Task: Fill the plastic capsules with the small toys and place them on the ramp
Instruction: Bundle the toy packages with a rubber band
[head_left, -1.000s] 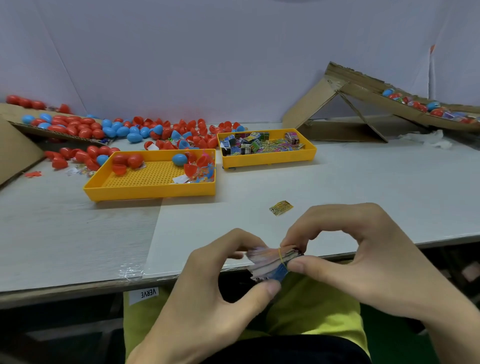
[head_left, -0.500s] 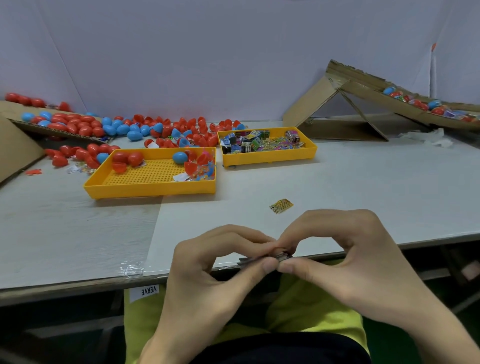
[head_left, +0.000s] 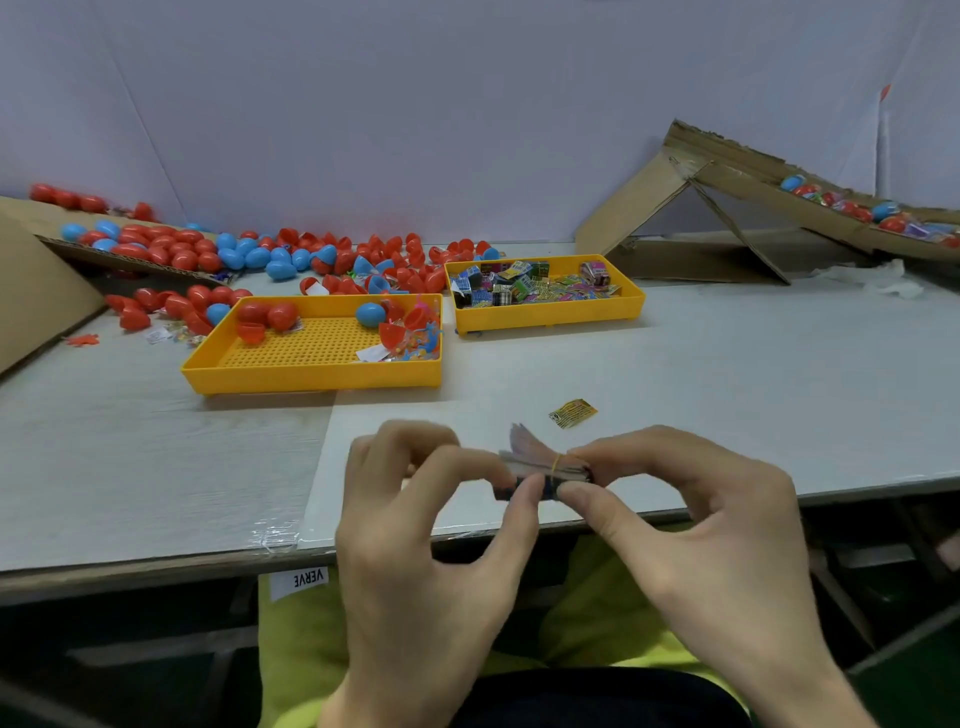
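Observation:
Both hands meet over the table's front edge around a small stack of cards (head_left: 540, 465) bound by a yellow rubber band. My left hand (head_left: 436, 525) pinches its left end between thumb and fingers, while my right hand (head_left: 691, 525) pinches the banded right end. The loose card ends fan upward. Red and blue plastic capsules (head_left: 270, 254) lie heaped at the back left. A yellow tray (head_left: 311, 374) holds a few capsules and small toys. A second yellow tray (head_left: 550, 317) holds small printed packets. The cardboard ramp (head_left: 737, 171) at the right carries several filled capsules (head_left: 852, 208).
A single yellow printed card (head_left: 572, 413) lies on the table just beyond my hands. A cardboard flap (head_left: 36, 291) stands at the far left, with crumpled white plastic (head_left: 878, 275) under the ramp. A white wall backs the table.
My hands have lifted the bundle slightly up and over the table edge. The card ends, pressed flat half a second ago, now fan upward. My left fingers have shifted along the stack.

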